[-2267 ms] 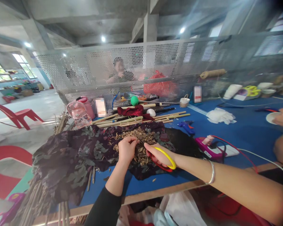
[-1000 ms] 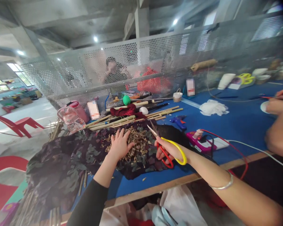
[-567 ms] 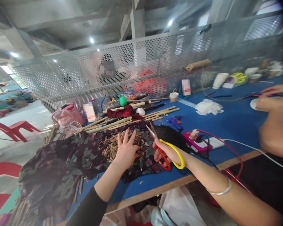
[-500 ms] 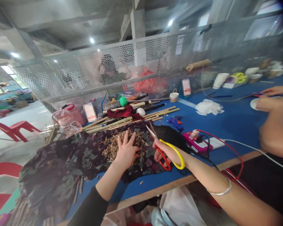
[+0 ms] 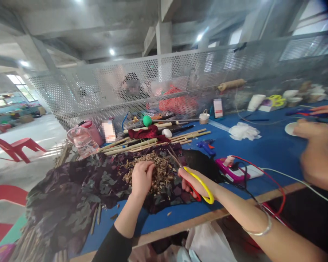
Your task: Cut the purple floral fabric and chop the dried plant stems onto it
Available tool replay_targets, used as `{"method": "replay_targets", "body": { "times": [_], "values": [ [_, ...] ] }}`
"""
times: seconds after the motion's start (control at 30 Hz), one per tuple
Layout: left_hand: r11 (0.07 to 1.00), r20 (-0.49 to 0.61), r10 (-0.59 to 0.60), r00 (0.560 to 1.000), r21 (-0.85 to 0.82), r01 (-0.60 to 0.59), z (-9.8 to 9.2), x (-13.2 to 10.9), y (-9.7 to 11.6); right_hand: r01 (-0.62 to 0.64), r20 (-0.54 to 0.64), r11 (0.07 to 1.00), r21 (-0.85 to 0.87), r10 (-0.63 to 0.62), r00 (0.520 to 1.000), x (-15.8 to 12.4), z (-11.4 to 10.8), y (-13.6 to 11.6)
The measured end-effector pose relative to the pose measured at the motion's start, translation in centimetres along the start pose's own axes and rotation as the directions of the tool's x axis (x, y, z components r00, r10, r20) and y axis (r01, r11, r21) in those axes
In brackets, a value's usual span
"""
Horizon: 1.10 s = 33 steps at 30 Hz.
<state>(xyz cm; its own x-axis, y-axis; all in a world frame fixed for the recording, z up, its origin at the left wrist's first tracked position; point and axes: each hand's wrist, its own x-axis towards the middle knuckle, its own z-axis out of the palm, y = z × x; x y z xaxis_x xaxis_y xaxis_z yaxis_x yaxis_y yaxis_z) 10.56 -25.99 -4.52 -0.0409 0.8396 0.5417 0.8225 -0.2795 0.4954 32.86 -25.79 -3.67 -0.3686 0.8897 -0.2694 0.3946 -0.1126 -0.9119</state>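
Observation:
My left hand [image 5: 142,177] rests at the left side of a heap of dry brown plant bits [image 5: 162,169]. Its fingers are curled inward, and whatever lies within them is hidden. The heap is spread on a dark cloth with grey leaf patterns [image 5: 104,182]. In my right hand [image 5: 190,178] is a pair of scissors with red and yellow handles [image 5: 205,189]. The blades are slightly parted and point up and left, over the right part of the heap. A silver bangle circles my right wrist.
Behind the cloth lie thin bamboo sticks [image 5: 133,145], a dark red cloth [image 5: 144,133], a green ball [image 5: 147,120] and a white ball [image 5: 166,133]. To the right are a blue glue gun [image 5: 207,147] and a magenta power strip [image 5: 231,170]. A co-worker's hand [image 5: 311,129] works farther right.
My left hand's spread fingers have curled in, and the hand has shifted slightly left on the heap. The scissors have tilted a little. The head view has shifted slightly.

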Motion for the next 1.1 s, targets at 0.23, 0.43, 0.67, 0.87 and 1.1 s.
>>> {"method": "replay_targets", "body": {
  "times": [0.23, 0.43, 0.67, 0.87, 1.1],
  "values": [
    [0.851, -0.085, -0.474, 0.876, 0.213, 0.481, -1.4, 1.5, -4.5, 0.140, -0.119, 0.944, -0.298, -0.182, 0.976, 1.6, 0.4, -1.5],
    [0.877, 0.207, -0.477, 0.854, 0.177, 0.447, 0.1, 1.3, -2.5, 0.103, -0.275, 0.937, -0.334, -0.201, 0.940, 5.2, -0.4, -1.8],
    [0.912, 0.110, -0.407, 0.907, 0.006, 0.409, -2.5, 2.6, -5.3, 0.148, -0.291, 0.946, -0.288, -0.234, 0.928, 5.8, -0.1, -2.3],
    [0.891, 0.213, -0.454, 0.865, 0.081, 0.447, -2.9, 3.5, -9.0, 0.297, -0.324, 0.934, -0.198, -0.348, 0.880, 8.6, 0.9, -3.8],
    [0.923, 0.274, -0.382, 0.882, 0.148, 0.354, -2.2, 3.4, -8.8, 0.316, -0.365, 0.886, -0.339, -0.433, 0.824, 9.3, 0.2, -3.5]
  ]
}}
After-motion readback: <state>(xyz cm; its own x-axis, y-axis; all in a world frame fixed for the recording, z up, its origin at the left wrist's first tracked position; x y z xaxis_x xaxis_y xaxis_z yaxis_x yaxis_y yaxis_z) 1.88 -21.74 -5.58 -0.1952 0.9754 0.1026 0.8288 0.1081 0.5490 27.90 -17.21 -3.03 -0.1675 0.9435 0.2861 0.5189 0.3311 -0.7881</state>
